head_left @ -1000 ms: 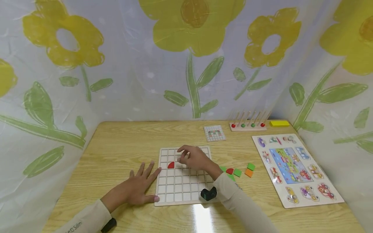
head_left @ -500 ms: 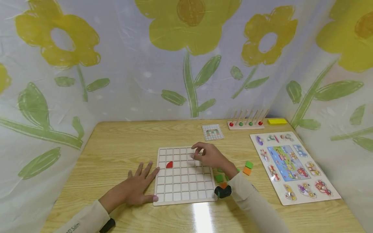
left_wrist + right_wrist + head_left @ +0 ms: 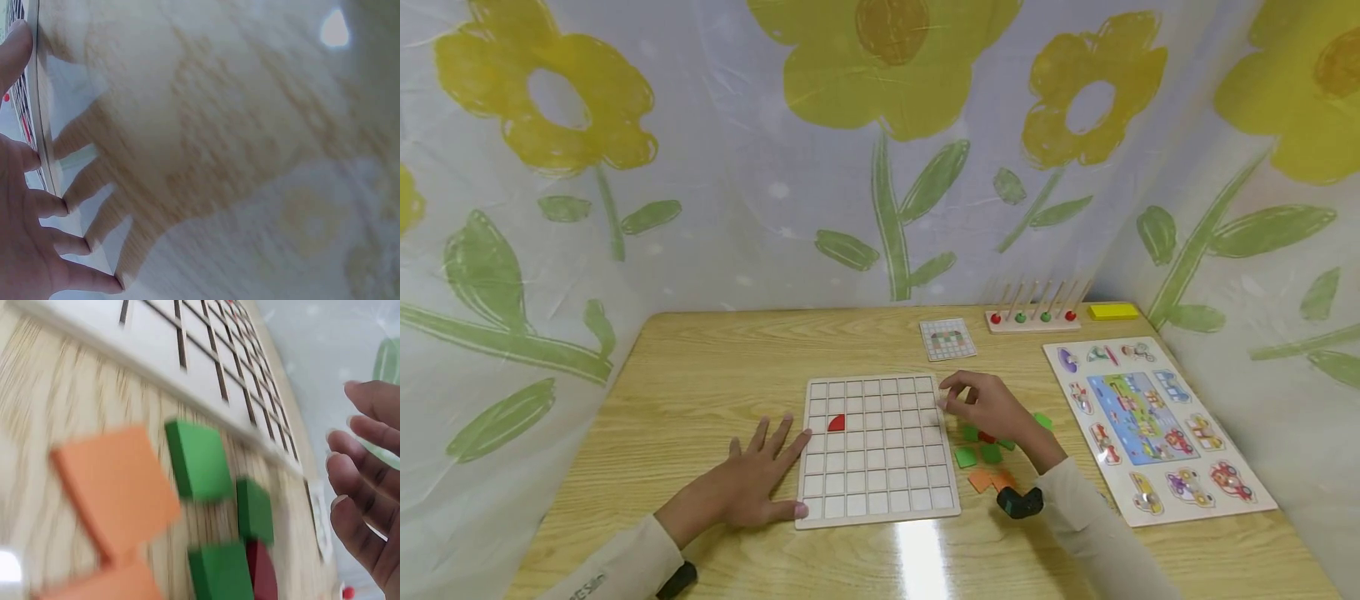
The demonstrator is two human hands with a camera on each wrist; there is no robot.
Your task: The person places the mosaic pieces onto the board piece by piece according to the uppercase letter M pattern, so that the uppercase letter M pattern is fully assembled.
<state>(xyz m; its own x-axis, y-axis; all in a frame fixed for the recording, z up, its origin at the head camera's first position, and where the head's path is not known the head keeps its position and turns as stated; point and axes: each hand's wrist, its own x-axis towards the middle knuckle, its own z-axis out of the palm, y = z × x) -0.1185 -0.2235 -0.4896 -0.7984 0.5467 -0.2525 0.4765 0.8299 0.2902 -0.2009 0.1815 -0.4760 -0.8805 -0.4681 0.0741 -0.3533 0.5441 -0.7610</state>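
A white grid board (image 3: 877,460) lies on the table, with one red quarter-circle tile (image 3: 837,424) in a cell at its upper left. My left hand (image 3: 752,485) is spread out, its thumb and index finger touching the board's left edge. Beyond the board's right edge my right hand (image 3: 988,408) hovers, fingers loosely bent and nothing held. Below it lie several loose tiles: green squares (image 3: 966,457), orange squares (image 3: 980,480) and a red piece (image 3: 261,572). The right wrist view shows an orange tile (image 3: 119,487) and green tiles (image 3: 203,462) close up.
A pattern card (image 3: 948,339) lies behind the board. At the back right stand a peg rack with beads (image 3: 1032,322) and a yellow block (image 3: 1113,312). A vehicle picture puzzle (image 3: 1157,500) covers the right side. A flowered curtain (image 3: 737,275) encloses the table.
My right hand has moved right, from above the grid board to past its right edge, uncovering cells and loose tiles. The left hand stays at the board's edge. The red tile remains in its cell.
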